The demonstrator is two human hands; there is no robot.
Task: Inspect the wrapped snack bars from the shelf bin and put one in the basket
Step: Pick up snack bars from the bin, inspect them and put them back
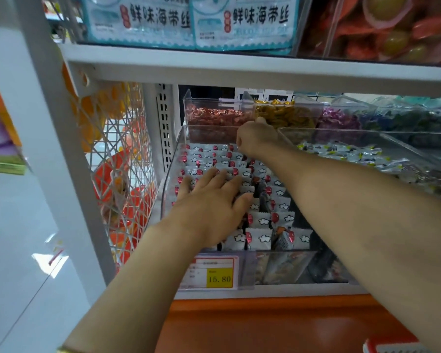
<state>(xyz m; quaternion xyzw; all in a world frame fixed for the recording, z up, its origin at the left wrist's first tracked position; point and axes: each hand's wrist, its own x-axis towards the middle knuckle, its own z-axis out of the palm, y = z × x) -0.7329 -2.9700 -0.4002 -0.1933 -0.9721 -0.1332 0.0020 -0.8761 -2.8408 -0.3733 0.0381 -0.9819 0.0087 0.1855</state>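
Observation:
Rows of white wrapped snack bars [261, 220] with red marks and cloud prints stand upright in a clear shelf bin [169, 174]. My left hand [211, 202] lies flat on the bars in the bin's left half, fingers spread and pressing down. My right hand [256, 138] reaches to the bin's far end, fingers curled downward among the rear bars; whether it grips one is hidden. A red and white basket corner [390, 346] shows at the bottom right.
A yellow price tag reading 15.80 [215, 275] fronts the bin. A neighbouring clear bin of white and yellow sweets [354, 154] sits to the right. Behind stand bins of red [214, 115] and gold candies [283, 115]. A white shelf board [239, 70] overhangs closely.

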